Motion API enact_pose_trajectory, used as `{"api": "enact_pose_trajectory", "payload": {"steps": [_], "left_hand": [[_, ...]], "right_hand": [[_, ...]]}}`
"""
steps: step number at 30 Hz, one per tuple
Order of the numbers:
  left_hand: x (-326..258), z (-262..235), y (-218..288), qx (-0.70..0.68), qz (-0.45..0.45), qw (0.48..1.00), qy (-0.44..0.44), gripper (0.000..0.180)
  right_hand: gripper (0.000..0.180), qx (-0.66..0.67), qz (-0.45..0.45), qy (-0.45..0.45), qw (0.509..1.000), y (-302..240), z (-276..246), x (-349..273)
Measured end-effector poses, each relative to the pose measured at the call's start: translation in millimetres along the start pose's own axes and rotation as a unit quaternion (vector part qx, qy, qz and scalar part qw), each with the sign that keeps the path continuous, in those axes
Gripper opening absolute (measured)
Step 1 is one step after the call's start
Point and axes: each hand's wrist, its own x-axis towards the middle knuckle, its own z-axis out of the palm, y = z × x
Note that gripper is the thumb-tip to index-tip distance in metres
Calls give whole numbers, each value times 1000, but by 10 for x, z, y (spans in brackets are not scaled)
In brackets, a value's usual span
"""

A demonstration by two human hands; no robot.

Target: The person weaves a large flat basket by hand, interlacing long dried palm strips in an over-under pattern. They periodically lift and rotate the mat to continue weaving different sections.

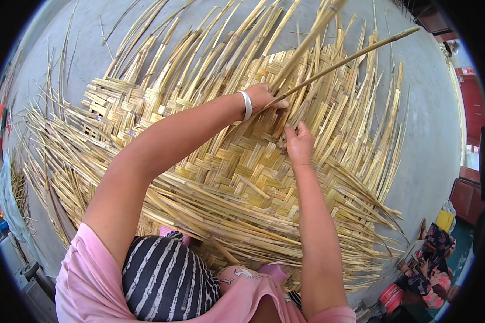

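A large mat [242,161] of flat yellow-brown reed strips lies before me, woven in a zigzag pattern with long loose ends all round. My left hand [265,99], a pale bracelet at its wrist, is closed round several reed strips [307,43] raised off the weave. One darker, thin reed [361,53] slants from beside that hand up to the right. Lower and to the right, my right hand [300,142] is closed, thumb and forefinger pinched at a reed strip in the weave. Its lower fingers are curled in and partly hidden.
Grey floor [428,140] surrounds the mat. Dark red furniture [467,199] stands at the far right. Patterned cloth [428,264] and a red round thing [392,297] lie at the lower right. Clear plastic sheeting [13,199] is at the left.
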Motion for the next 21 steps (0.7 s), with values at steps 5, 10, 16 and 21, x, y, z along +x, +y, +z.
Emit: {"api": "enact_pose_trajectory", "payload": {"steps": [5,10,16,21], "left_hand": [[-184,193,260,144,6,988,-50,38],[-254,197,314,72,59,996,10,46],[-206,-114,295,-63,120,970,202,43],[-467,-308,107,-24,81,964,251,36]], "right_hand": [[19,-110,-115,15,987,-128,1,-139],[24,-168,-191,-31,967,-183,-73,-184],[22,-193,-51,-113,973,-386,-128,-68],[19,-229,-13,-113,967,-393,-40,23]]}}
